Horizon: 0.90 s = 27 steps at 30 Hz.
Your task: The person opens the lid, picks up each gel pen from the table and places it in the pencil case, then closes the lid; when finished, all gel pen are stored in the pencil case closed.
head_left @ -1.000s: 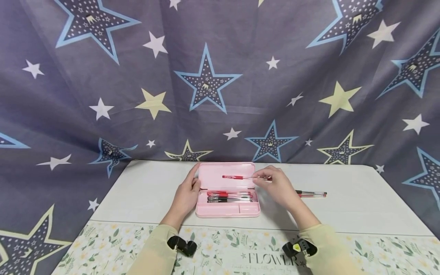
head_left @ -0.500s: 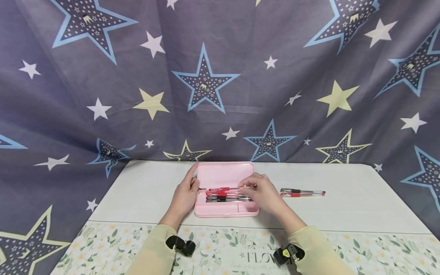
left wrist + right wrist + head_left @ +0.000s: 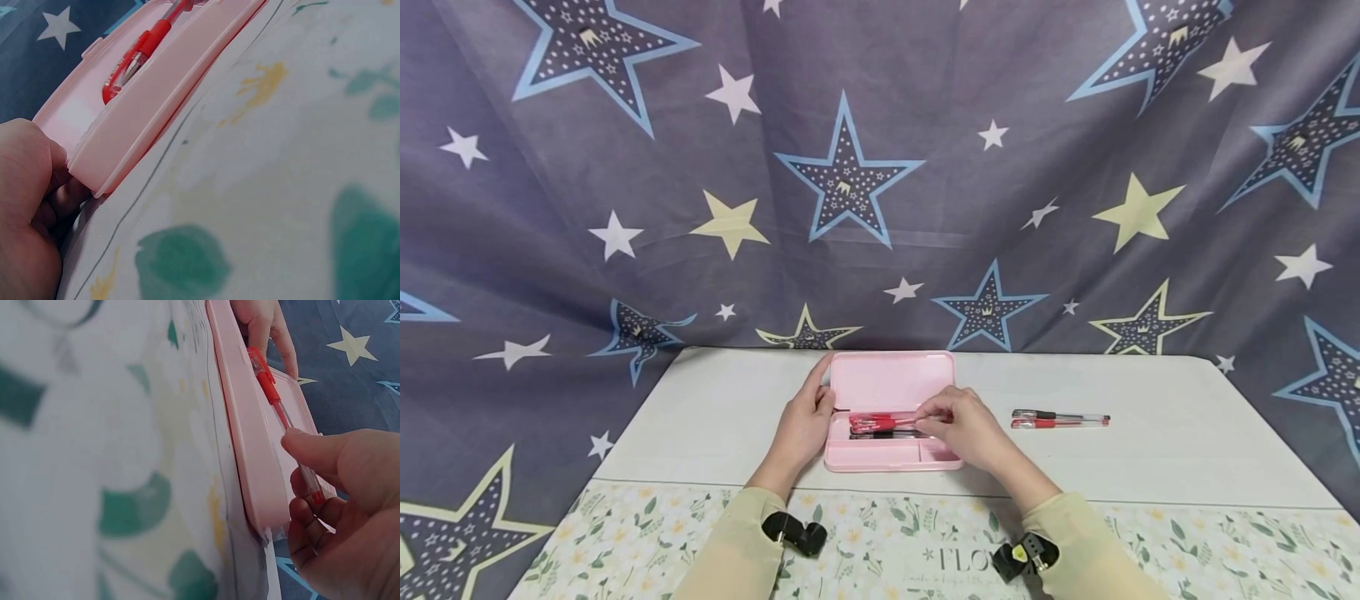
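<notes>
A slim red-and-clear plastic pen (image 3: pixel 280 409) is pinched by the right hand (image 3: pixel 961 425); the half-curled left hand (image 3: pixel 802 427) grips the oblong pink plastic case (image 3: pixel 872 455) between them, presumably steadying it.

"FLO" lettering (image 3: pixel 957 559) on floral cloth (image 3: pixel 865 533)

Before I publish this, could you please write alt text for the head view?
A right hand holds a red pen over an open pink pencil case containing other pens; the left hand touches its left side. Two more pens lie nearby on the table.
</notes>
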Tool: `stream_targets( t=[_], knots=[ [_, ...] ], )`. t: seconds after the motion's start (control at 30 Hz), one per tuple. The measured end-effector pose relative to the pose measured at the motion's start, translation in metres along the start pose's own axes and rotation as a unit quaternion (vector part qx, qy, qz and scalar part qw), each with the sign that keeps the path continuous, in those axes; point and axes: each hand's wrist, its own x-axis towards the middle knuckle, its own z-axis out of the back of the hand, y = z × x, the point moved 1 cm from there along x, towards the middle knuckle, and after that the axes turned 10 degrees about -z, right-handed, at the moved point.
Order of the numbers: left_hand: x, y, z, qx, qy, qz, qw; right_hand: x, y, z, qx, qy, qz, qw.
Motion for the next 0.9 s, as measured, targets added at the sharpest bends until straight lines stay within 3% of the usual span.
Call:
stream_targets(
  t=[0.9],
  knots=[
    [0.0,-0.0017,0.001,0.001,0.001,0.003,1.0,-0.0031,-0.0003,-0.0033,-0.069,-0.012,0.032,0.997]
  ],
)
